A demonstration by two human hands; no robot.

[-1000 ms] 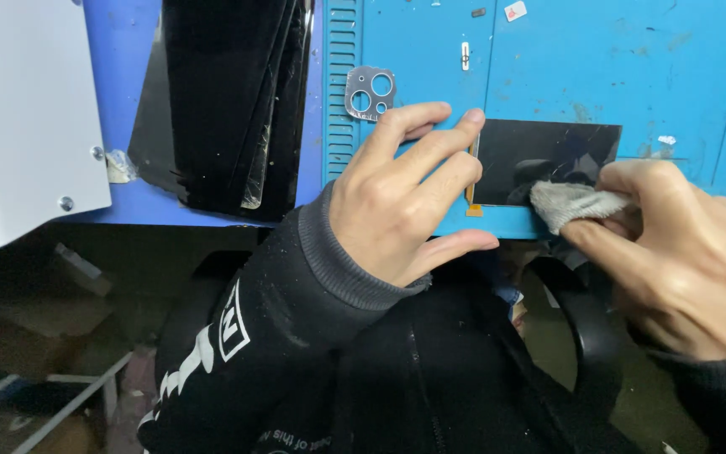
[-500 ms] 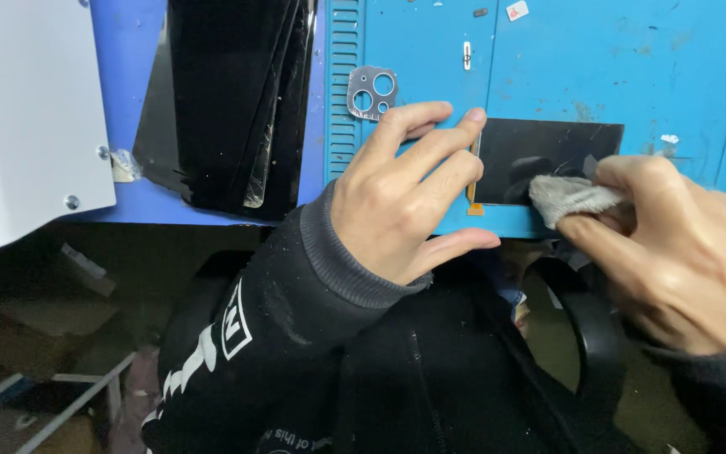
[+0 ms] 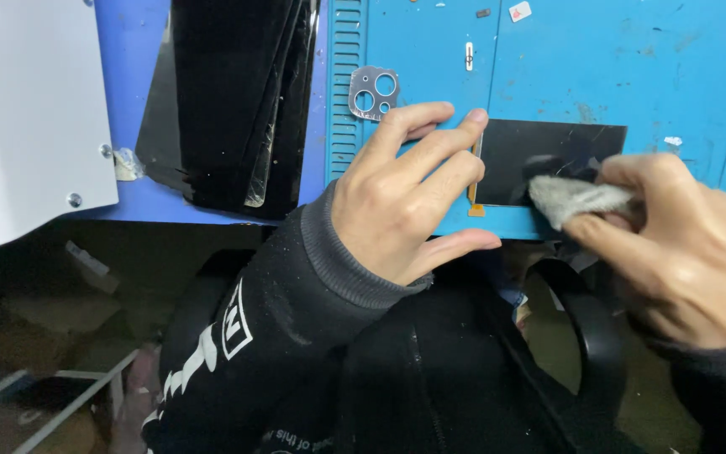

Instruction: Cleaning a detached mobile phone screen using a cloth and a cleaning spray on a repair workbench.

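- The black glass panel lies flat on the blue work mat, near the mat's near edge and right of centre in the view. Its surface is dark and glossy, with a small orange tab at its left edge.
- The grey cloth rests on the near right part of the panel, touching its surface.
- The right hand pinches the cloth between thumb and fingers, with the fingers curled around the wad. The hand is over the panel's right near corner.
- The left hand lies flat with fingers spread. The fingertips press on the left edge of the panel, and the thumb points right along the near edge of the mat. It holds nothing.
- A black sleeve with white printing covers the left forearm, which runs toward the lower left of the view.
- A silver camera-lens frame with 2 round holes and 1 smaller hole lies on the mat, just beyond the left hand's fingers and apart from the panel.
- A stack of black panels lies to the left, partly on the mat's ribbed left edge, well apart from the hands.
- A white housing with 2 visible screws sits at the far left.
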